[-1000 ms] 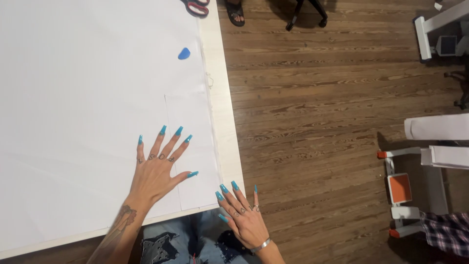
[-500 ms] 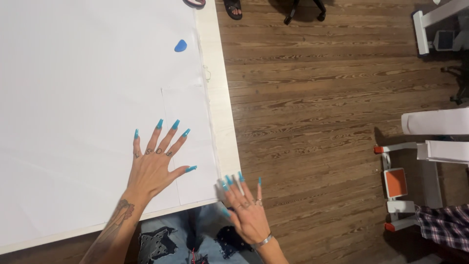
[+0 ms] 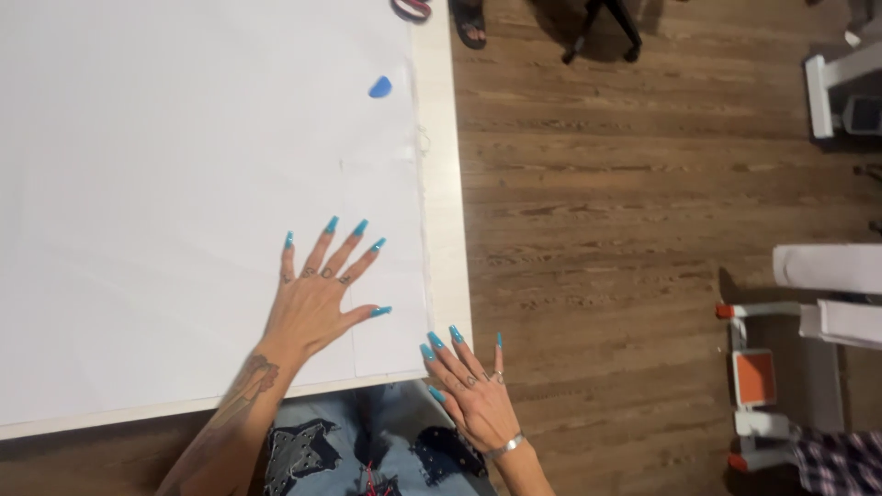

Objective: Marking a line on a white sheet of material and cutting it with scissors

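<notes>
White fabric [image 3: 184, 184] on table, left hand [image 3: 317, 308] flat, fingers spread, right hand [image 3: 473, 395] released at corner

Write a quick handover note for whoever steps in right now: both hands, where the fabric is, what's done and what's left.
Left hand: open, fingers spread, palm flat on the white fabric near its lower right corner.
Right hand: open, holding nothing, fingertips at the corner of the table, just off the fabric's edge.
The fabric lies spread flat over the tabletop, its right edge a little inside the table's edge. A small blue chalk piece sits on it near the top right.
Done: fabric laid out and looking flat.
Left: no visible marks or cuts on it; chalk untouched.
</notes>
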